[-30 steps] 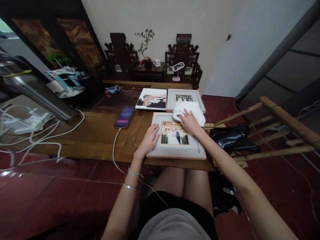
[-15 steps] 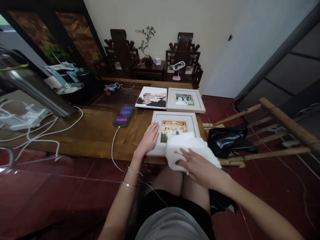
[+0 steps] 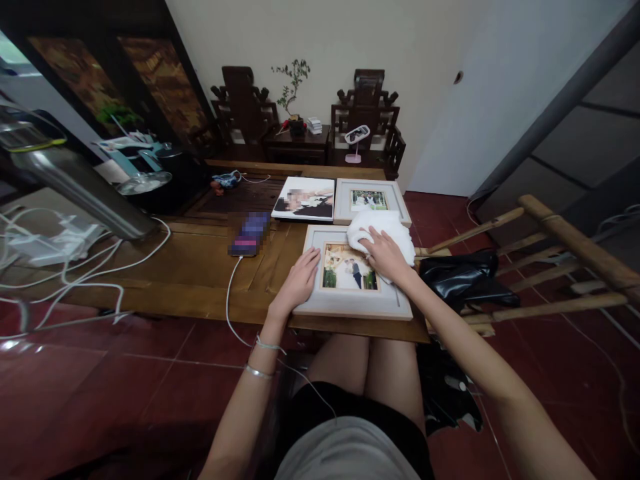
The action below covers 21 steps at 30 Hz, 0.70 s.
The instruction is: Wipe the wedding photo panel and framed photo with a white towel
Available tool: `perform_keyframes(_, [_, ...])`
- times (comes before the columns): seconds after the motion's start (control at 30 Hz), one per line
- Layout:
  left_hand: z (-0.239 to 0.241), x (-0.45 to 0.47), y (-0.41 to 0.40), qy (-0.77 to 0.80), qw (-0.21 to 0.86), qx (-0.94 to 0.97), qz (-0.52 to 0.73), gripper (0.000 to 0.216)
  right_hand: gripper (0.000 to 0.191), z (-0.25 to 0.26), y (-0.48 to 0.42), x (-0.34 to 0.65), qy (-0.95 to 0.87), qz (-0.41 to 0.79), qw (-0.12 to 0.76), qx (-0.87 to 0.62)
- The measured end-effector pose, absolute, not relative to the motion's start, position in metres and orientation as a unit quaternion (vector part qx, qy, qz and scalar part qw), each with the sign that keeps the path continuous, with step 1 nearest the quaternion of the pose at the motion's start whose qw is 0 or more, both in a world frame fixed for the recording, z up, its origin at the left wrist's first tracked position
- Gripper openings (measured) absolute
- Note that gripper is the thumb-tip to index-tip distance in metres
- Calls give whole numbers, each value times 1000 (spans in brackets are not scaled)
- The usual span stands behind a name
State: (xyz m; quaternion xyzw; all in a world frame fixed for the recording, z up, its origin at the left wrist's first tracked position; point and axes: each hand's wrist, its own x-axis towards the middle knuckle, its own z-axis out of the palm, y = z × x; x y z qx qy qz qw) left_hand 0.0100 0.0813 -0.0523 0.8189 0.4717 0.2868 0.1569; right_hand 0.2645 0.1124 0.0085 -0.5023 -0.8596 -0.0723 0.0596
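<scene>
A light wooden picture frame (image 3: 350, 308) lies flat near the table's front edge, a photo of a couple at its centre. Resting on its left border is my left hand (image 3: 300, 277), fingers stretched out flat. My right hand (image 3: 385, 253) presses a bunched white cloth (image 3: 384, 225) onto the frame's upper right corner, and the cloth covers that corner. Just behind lie a second framed photo (image 3: 397, 200) and, to its left, a white-edged photo panel (image 3: 307, 195). The cloth's far edge overlaps the second frame's lower border.
Left of the frame lies a phone (image 3: 249, 235) with a white cable. A steel flask (image 3: 85, 177) and tangled white cords (image 3: 60, 233) occupy the table's left side. At right stands a bamboo chair (image 3: 550, 312) with a black bag (image 3: 457, 280) on it.
My right hand has moved the cloth from the frame's lower right corner away from me to its upper right corner, uncovering more of the photo. My left hand stays on the left border.
</scene>
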Motion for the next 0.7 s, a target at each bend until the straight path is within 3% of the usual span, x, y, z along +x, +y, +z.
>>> perform_keyframes(0.47, [-49,14,81,480,160,806,308,49,49,32,-11,232,-938,109,-14,-329])
perform_keyframes(0.7, [-43,11,75,476,239,770,352,54,43,10,11,189,-942,55,16,-331])
